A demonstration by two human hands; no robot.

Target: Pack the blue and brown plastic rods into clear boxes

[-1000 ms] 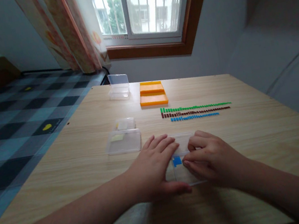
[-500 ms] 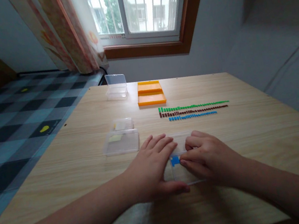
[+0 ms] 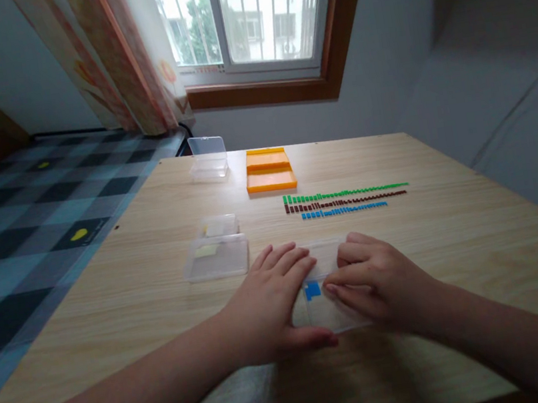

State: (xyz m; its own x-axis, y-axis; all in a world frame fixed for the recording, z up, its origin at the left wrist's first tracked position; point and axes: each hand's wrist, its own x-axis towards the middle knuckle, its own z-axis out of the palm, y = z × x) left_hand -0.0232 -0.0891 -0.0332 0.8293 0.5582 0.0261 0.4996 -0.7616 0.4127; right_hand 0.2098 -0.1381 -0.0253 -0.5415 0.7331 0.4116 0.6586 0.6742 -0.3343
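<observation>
1. On the near part of the table (image 3: 485, 263), a clear box (image 3: 334, 318) is flanked by two bare hands.
2. The left hand (image 3: 277, 308) is laid over the box's left side, its fingers spread and its thumb stretched along the near edge.
3. Blue pieces (image 3: 313, 290) are seen in the box's near section, between the hands.
4. The right hand (image 3: 384, 275) is curled at the box's right side, thumb and forefinger brought close together; whether a piece is pinched cannot be told.
5. Farther off, a green row (image 3: 343, 193), a brown row (image 3: 344, 201) and a blue row (image 3: 344, 210) are lined up, with an orange case (image 3: 270, 178) placed beyond.
</observation>
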